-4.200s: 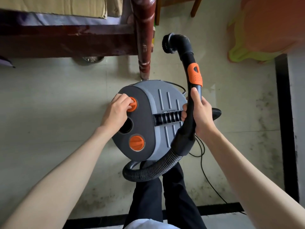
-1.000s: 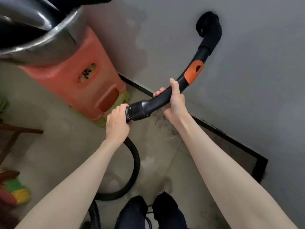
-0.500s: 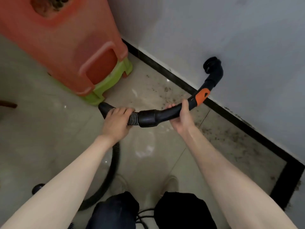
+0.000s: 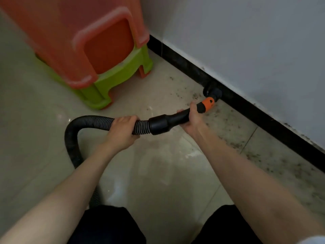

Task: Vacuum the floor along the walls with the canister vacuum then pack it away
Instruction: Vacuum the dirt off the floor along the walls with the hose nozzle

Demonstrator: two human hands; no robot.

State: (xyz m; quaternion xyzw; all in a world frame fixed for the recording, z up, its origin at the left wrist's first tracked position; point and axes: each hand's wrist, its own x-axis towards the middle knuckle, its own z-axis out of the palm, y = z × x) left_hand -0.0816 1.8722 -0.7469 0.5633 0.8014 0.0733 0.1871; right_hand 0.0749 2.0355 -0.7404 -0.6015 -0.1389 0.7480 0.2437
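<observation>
A: Nearest the camera, what shows?
B: Dark trousers (image 4: pixel 107 226), then two bare forearms reaching over the floor (image 4: pixel 158 173) toward the baseboard (image 4: pixel 263 118).
A: And the hands?
B: The left hand (image 4: pixel 123 132) wraps its fingers round the ribbed hose (image 4: pixel 88 122). The right hand (image 4: pixel 190 120), nearer the baseboard, clasps the black handle tube (image 4: pixel 168 121) just behind its orange collar (image 4: pixel 206 104).
A: Where is the nozzle?
B: The nozzle (image 4: pixel 212 91) sits low against the baseboard, among dark specks (image 4: pixel 233 143).
A: Further off?
B: Stacked orange and green stools (image 4: pixel 105 67) stand along the baseboard, beyond the nozzle.
</observation>
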